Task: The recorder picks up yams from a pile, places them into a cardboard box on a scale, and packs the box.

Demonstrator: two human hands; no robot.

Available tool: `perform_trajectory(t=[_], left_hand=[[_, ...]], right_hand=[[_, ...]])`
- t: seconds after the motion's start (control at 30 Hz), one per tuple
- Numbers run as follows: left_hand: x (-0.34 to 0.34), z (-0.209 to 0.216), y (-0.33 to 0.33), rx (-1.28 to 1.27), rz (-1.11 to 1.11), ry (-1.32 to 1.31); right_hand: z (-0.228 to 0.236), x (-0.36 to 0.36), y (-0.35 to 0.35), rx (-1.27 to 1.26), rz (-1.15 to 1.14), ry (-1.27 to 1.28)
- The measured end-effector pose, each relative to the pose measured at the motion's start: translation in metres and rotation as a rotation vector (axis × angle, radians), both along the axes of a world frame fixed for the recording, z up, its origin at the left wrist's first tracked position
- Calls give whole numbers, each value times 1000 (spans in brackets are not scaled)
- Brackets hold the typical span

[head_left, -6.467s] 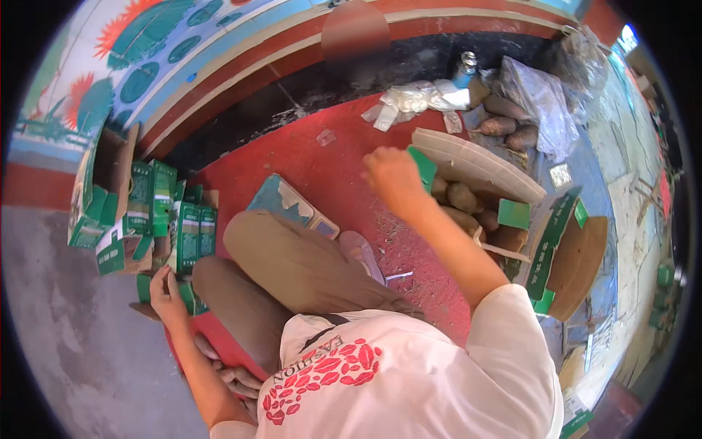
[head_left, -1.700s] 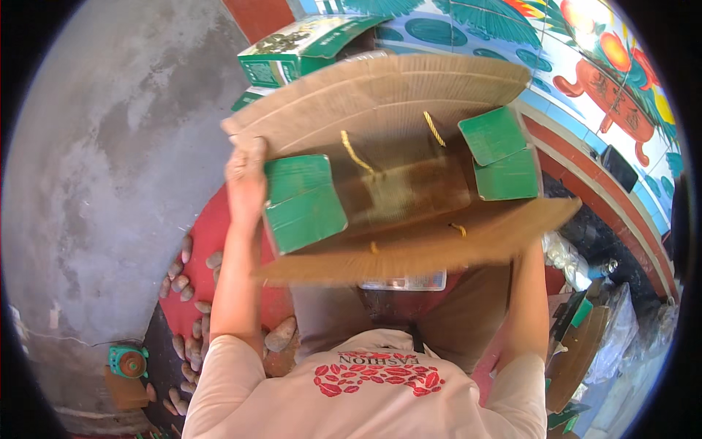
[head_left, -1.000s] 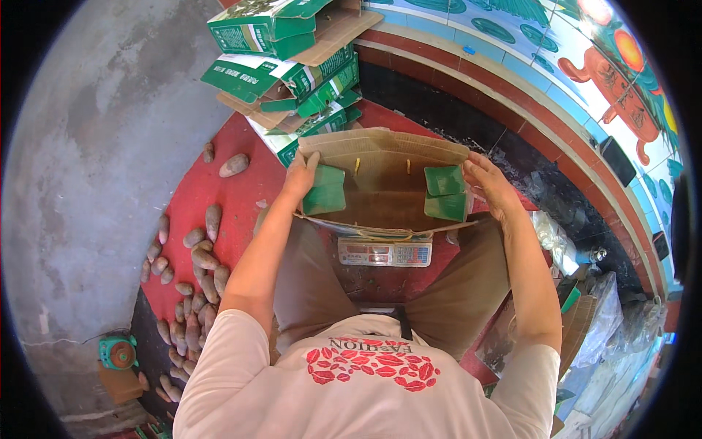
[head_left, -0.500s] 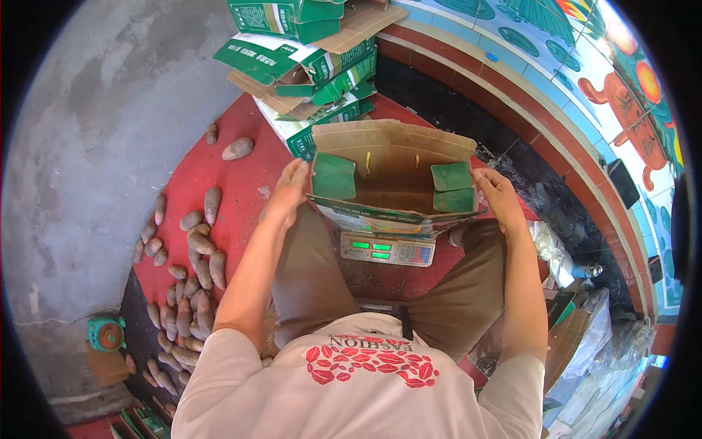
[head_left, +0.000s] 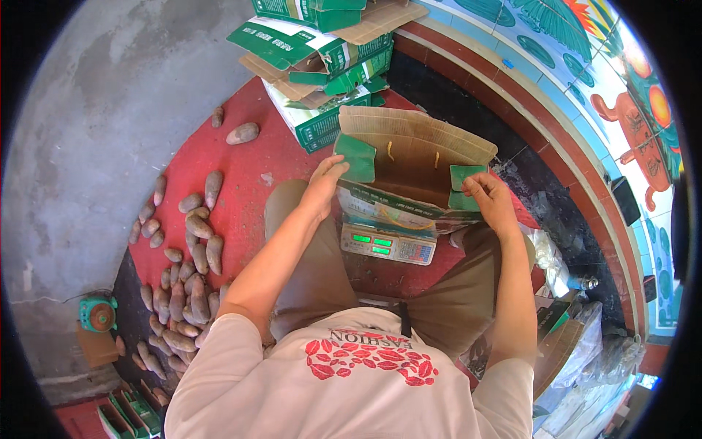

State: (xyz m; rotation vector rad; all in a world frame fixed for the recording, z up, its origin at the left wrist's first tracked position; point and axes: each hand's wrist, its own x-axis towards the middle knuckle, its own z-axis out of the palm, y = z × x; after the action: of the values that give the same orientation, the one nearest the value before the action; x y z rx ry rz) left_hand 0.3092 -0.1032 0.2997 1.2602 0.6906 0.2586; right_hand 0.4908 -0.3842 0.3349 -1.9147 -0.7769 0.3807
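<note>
An open cardboard box [head_left: 417, 203], green and white outside and brown inside, stands in front of me. Beneath its near side shows a digital scale [head_left: 387, 247] with lit green displays; whether the box rests fully on it is hidden. My left hand [head_left: 322, 186] is closed on the box's left edge beside a green side flap [head_left: 357, 159]. With bent fingers, my right hand [head_left: 493, 199] pinches the right green flap [head_left: 461, 178]. Two short yellow cord loops poke through the far inner wall. The inside bottom is out of sight.
Many brown tubers [head_left: 191, 296] lie on the red mat [head_left: 241, 175] to my left. Stacked green-and-white boxes [head_left: 322, 73] stand at the far side. Clear plastic bags [head_left: 585, 344] lie to the right. A teal device [head_left: 98, 314] sits by the grey wall.
My right hand has moved from the box's outer edge onto its right flap. The box appears farther right and slightly turned; the view has shifted too.
</note>
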Motion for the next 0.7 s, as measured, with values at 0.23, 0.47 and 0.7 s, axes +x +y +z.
perform_trajectory(t=[0.23, 0.47, 0.7], left_hand=[[-16, 17, -8, 96, 63, -15], [-77, 22, 27, 384, 158, -103], [-204, -64, 91, 798, 327, 419]], right_hand=[[9, -8, 5, -80, 22, -94], [28, -18, 7, -40, 138, -191], [33, -44, 13, -229, 284, -364]])
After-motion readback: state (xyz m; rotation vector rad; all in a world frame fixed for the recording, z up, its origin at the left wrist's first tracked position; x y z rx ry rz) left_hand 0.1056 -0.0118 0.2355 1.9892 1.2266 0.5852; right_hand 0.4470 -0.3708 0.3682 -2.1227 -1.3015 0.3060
